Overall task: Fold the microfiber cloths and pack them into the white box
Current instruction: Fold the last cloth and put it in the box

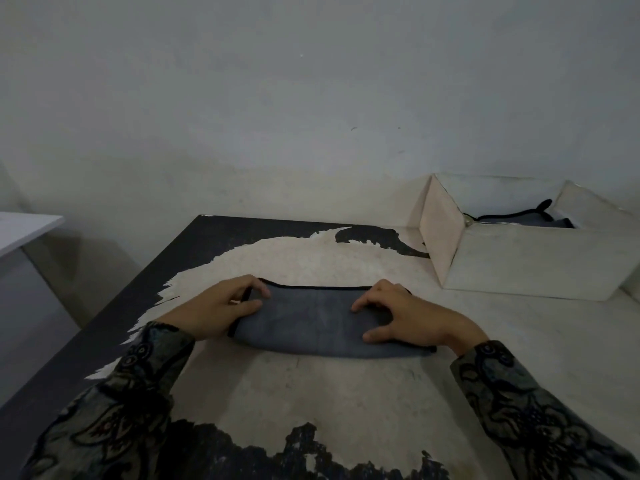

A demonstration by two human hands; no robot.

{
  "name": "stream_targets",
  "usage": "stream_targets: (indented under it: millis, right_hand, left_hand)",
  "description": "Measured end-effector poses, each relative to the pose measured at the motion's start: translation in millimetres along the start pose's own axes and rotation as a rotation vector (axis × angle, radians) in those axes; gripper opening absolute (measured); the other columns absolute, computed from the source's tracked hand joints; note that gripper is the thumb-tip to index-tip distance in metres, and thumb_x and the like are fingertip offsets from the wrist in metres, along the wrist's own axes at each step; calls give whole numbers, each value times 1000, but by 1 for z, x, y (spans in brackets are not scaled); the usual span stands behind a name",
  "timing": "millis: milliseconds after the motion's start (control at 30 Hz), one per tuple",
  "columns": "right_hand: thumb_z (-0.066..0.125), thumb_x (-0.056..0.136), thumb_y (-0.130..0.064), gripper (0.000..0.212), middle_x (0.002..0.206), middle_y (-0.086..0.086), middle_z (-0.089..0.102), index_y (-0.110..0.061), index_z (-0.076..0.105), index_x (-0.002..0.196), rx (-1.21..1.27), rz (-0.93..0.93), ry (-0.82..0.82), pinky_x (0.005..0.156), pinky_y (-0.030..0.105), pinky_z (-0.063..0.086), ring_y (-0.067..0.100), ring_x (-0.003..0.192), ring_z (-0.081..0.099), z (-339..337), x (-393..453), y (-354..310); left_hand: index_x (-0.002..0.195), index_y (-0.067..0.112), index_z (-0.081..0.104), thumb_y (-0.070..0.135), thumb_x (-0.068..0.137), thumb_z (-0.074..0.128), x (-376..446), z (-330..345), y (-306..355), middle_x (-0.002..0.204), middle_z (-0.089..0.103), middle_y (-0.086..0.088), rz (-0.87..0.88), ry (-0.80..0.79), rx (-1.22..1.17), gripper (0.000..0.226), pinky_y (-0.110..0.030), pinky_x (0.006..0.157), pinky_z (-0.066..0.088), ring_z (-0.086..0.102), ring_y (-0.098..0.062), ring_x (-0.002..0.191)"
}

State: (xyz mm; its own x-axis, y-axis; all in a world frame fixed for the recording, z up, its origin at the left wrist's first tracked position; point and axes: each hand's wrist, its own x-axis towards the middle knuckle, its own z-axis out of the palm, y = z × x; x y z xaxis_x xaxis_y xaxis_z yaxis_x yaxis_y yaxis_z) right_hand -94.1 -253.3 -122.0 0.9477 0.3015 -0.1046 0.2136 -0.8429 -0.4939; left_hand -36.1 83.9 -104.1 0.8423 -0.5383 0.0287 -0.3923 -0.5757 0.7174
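Grey cloth [311, 320] lies folded across the table [346, 393], long axis left-right. My left hand [221, 311] and right hand [405, 315] pinch its ends. White box [533, 261] far right, nearer my right.

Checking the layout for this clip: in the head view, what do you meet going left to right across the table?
Left hand → grey cloth → right hand → white box, with another cloth inside it.
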Motion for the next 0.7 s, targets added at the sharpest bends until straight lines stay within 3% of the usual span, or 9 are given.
stream_targets:
  millis: [100,167,300,367,467,533,633,700]
  right_hand:
    - [74,76,-54,53,119,-12,43,-46,56,125,-8,23,-3,102,32,39,11,116,41,2,1,0]
    - [74,81,-50,48,120,-10,45,-43,57,125,8,12,-6,101,29,40,10,115,43,1,-1,-2]
    - [64,96,-26,25,116,-5,64,-24,66,121,299,-18,122,94,24,48,9,107,60,-6,-4,-6]
    - [60,98,-25,21,114,-4,70,-20,69,116,541,43,183,84,19,46,10,106,64,-11,-6,-6]
    - [57,99,-34,24,115,-2,71,-20,68,115,745,180,201,80,24,46,11,106,66,-15,-8,-11]
    - [59,98,-29,23,115,0,71,-17,68,115,733,141,206,79,17,50,12,105,66,-13,-9,-11]
    - [66,94,-26,19,111,-7,73,-19,72,110,468,-48,111,94,24,51,9,106,66,-5,-13,-5]
    - [68,90,-27,16,110,-15,70,-23,73,105,299,-148,42,95,22,47,1,106,62,0,-14,-7]
  left_hand:
    - [93,13,69,12,96,61,6,11,8,89,68,9,21,42,-239,8,-22,82,46,61,-2,83]
    - [93,5,68,13,96,60,10,19,19,90,69,-1,-1,63,-386,12,-29,81,48,64,-10,85]
    - [94,10,69,22,100,55,22,27,48,81,58,-7,-44,81,-569,19,-28,47,42,56,-16,63]
    - [94,13,70,25,101,51,31,32,63,80,52,-9,-49,59,-602,24,-26,42,37,52,-15,57]
    - [92,15,71,25,102,50,44,45,87,79,49,-5,-52,3,-617,25,-24,41,38,51,-13,56]
    - [90,16,71,24,101,50,52,56,100,81,46,-7,-47,-29,-616,25,-23,41,37,49,-12,57]
    - [87,18,71,24,100,51,64,73,116,84,41,-10,-38,-45,-643,24,-23,41,35,45,-11,59]
    - [89,16,70,23,100,51,72,82,125,77,42,-9,-45,-45,-690,23,-21,37,35,46,-11,54]
